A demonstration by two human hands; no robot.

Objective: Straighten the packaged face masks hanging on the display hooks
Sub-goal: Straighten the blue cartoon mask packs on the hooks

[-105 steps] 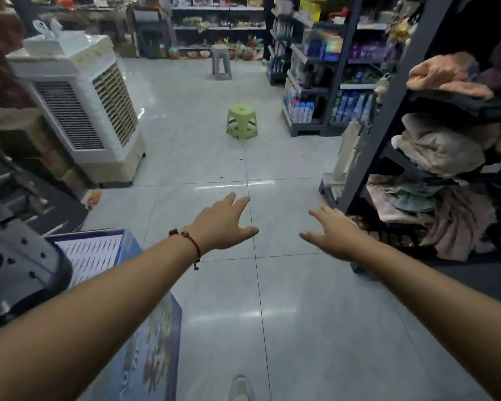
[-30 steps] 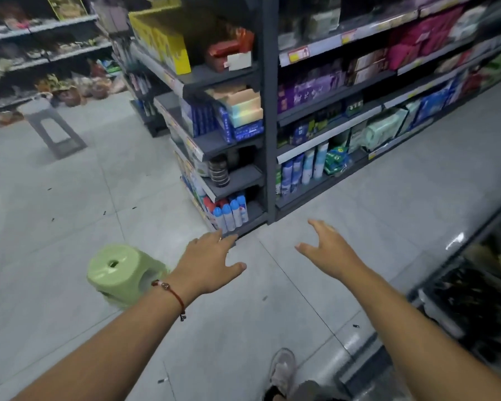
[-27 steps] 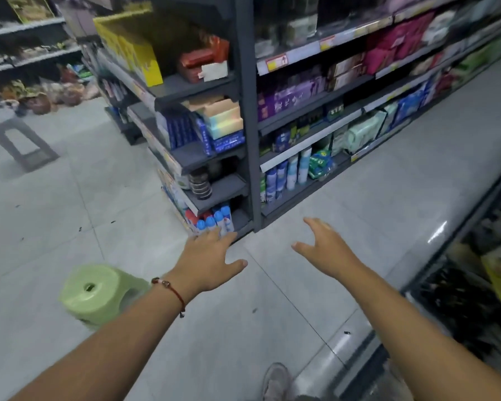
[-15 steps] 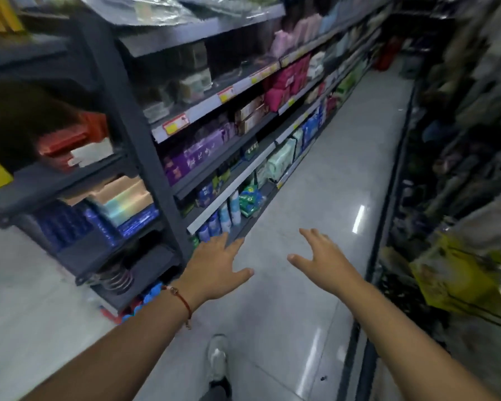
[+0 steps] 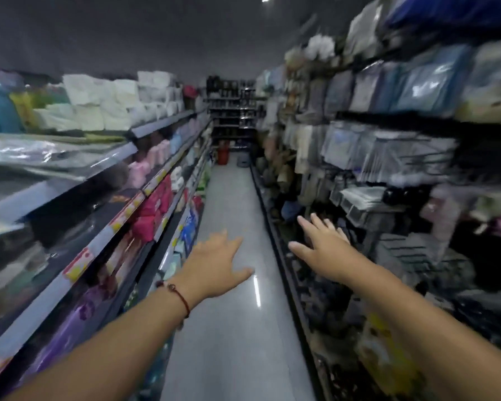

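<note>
I look down a narrow shop aisle and the picture is blurred. My left hand [image 5: 217, 266], with a red cord on its wrist, is stretched forward over the floor with fingers spread and holds nothing. My right hand [image 5: 324, 247] reaches forward beside the right-hand display, fingers straight, also holding nothing. Clear plastic packets [image 5: 388, 157] hang in rows on hooks on the right wall, above and beyond my right hand. Whether they are face masks I cannot tell through the blur.
Grey shelves [image 5: 122, 215] on the left carry pink, blue and white packs with yellow price tags. The right rack [image 5: 417, 256] holds hanging goods down to the floor. A glossy grey floor [image 5: 232, 328] runs between them to a red bin [image 5: 222, 151] at the far end.
The view has swung from the open floor with the green stool round the shelf end and into the aisle. Both hands stay outstretched, open, holding nothing.
</note>
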